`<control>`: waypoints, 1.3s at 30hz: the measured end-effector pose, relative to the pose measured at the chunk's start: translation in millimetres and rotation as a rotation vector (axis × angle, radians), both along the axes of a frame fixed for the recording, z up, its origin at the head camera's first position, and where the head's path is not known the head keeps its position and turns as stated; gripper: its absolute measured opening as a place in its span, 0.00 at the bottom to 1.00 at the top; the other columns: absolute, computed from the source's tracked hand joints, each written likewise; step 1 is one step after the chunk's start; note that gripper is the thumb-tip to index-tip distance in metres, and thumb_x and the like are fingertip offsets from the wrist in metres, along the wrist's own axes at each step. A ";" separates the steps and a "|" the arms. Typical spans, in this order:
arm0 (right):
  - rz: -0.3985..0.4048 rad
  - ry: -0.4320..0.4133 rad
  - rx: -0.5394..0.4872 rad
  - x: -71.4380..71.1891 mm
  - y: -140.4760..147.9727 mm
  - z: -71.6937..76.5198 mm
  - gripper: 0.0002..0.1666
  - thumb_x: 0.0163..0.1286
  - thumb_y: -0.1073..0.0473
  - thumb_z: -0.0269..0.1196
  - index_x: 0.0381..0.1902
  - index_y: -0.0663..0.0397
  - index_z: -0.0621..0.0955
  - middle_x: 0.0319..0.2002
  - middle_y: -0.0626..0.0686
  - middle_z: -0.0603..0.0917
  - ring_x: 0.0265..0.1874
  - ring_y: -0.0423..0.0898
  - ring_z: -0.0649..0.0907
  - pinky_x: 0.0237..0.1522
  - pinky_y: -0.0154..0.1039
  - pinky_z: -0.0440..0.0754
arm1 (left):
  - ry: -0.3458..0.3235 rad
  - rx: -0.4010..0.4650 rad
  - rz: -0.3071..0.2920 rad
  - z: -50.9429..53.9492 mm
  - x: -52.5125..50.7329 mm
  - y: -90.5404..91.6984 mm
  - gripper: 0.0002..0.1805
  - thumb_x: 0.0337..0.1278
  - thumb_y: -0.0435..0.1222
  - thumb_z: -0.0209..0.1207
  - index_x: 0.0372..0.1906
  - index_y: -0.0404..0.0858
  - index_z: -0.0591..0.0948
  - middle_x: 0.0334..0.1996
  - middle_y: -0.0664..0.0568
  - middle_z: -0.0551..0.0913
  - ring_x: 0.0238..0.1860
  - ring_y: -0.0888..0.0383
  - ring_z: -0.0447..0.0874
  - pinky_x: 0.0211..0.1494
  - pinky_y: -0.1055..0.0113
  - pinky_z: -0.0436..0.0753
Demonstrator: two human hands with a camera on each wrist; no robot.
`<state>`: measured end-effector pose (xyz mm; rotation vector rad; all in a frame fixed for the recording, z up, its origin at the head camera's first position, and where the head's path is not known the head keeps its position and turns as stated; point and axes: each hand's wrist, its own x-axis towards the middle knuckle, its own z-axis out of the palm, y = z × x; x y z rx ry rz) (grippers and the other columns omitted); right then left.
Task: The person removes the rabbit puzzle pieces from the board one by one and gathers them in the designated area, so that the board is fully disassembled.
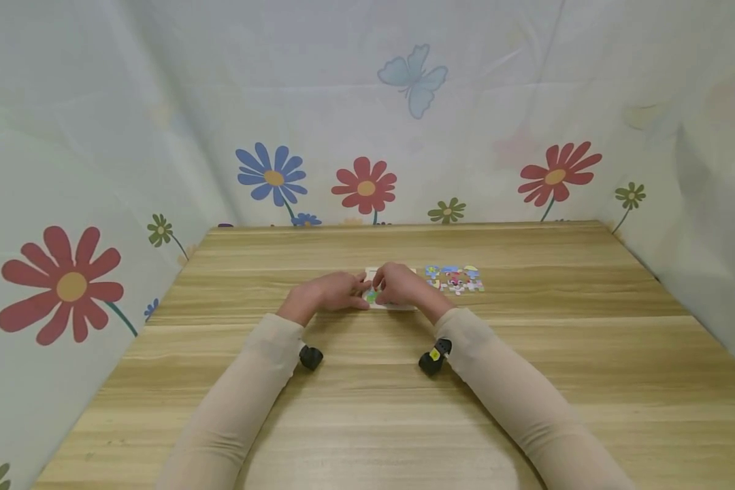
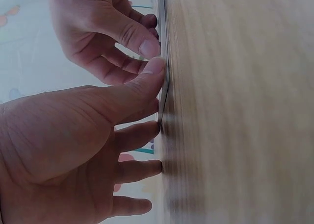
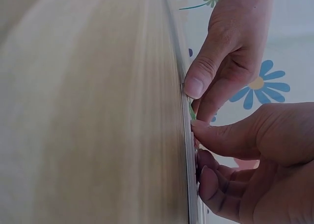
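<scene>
Both hands are in close now, and it all hangs on that puzzle board (image 1: 398, 308), white-rimmed, on the wood-grain surface (image 1: 367, 422), right between the two of them! The right hand (image 1: 401, 284) is the nearer by a clear margin: it's over the board, coming in from the right, covering a good part of the picture, while the left hand (image 1: 337, 291) works the left border. Look at that left thumb, on the near edge by the corner, with the other fingers spread and fairly straight, two tips reaching down at the surface beside the board. So the left grip is spread, steadying rather than clamping, I'd judge. The right grip? Fingers curled, thumb set apart from them at the near edge, tips down at the board; whether a small piece is pinched in there, I can't tell, the hand hides it. The board's long axis is hard to call too, with so much covered, though from the head it shows wider across than deep. And just off its right side, the joined jigsaw pieces (image 1: 456, 280) lie in a patch stretching left to right, untouched, closer to the right hand than the left, on the far side of that right wrist from the left fingertips.
</scene>
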<state>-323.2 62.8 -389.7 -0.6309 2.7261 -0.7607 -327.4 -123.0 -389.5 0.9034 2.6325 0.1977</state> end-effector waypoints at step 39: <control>-0.033 -0.100 -0.229 -3.0 8.7 -0.6 0.09 0.66 0.71 0.64 0.44 0.63 0.82 0.36 0.57 0.84 0.27 0.45 0.82 0.24 0.33 0.76 | -0.017 0.011 0.024 1.4 1.5 -0.1 0.35 0.70 0.51 0.58 0.75 0.42 0.64 0.78 0.45 0.55 0.74 0.46 0.61 0.74 0.54 0.63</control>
